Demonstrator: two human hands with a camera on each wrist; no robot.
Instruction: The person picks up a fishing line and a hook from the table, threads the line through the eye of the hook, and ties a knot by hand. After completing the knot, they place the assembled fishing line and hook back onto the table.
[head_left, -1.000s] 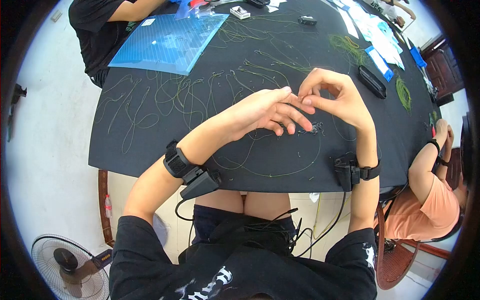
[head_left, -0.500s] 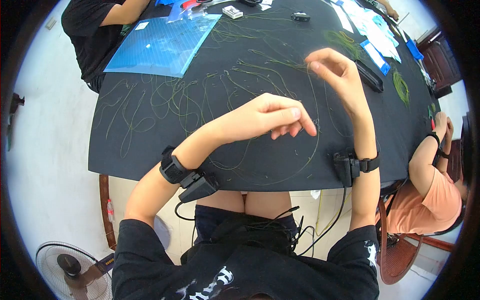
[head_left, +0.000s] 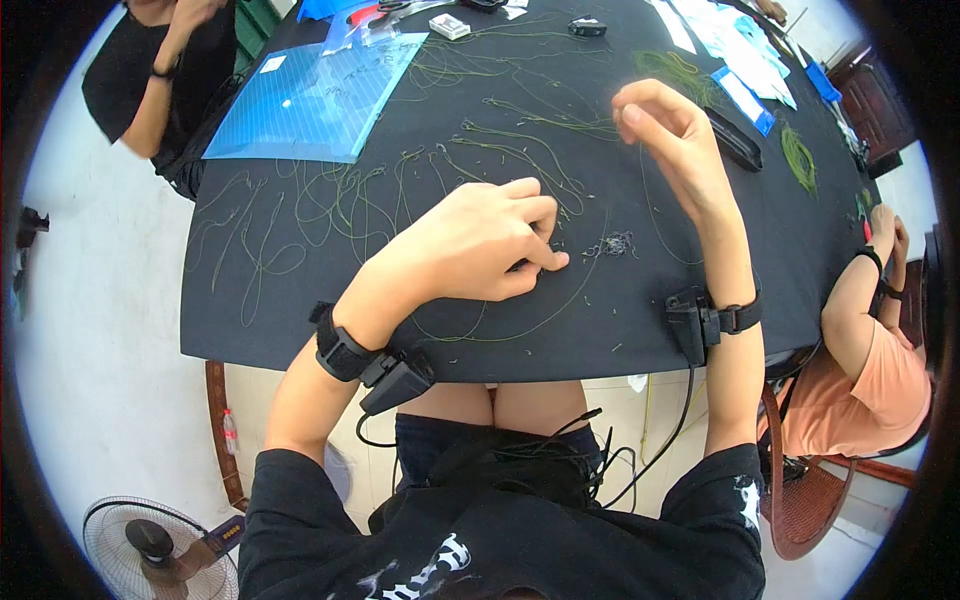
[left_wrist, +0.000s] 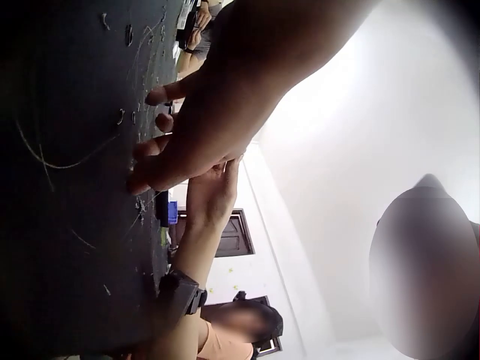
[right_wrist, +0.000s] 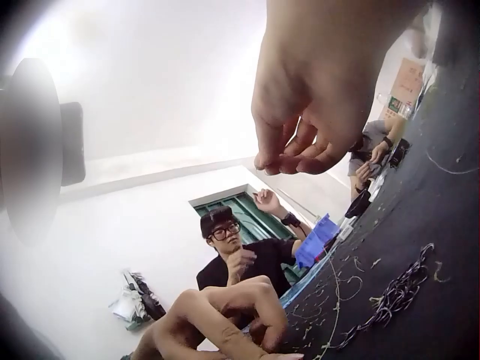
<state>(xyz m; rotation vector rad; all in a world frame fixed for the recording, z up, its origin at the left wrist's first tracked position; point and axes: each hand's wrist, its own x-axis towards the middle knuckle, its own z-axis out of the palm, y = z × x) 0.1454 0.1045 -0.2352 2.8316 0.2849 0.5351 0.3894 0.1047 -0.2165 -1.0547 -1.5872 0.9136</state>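
Observation:
My right hand (head_left: 680,145) is raised over the right part of the table, thumb and fingertips pinching the end of a thin green line (head_left: 588,281). That line runs down and curves across the black cloth toward the front edge. Low over the cloth is my left hand (head_left: 485,240), its fingers bent and apart with nothing visible between them. In the left wrist view its fingertips (left_wrist: 136,182) come close to the tabletop. Just right of it lies a heap of small dark metal hooks (head_left: 615,245), also seen as a hook pile (right_wrist: 397,292) in the right wrist view.
Several looped green lines (head_left: 260,250) are spread over the left and middle of the table. A blue plastic folder (head_left: 310,100) lies at back left. Beyond my right hand are a black case (head_left: 735,140) and green line bundles (head_left: 797,160). Other people sit at the left and right.
My hands have parted: the right moved up and away with the line, while the left turned palm down and dropped left toward the table. The person at back left has raised an arm.

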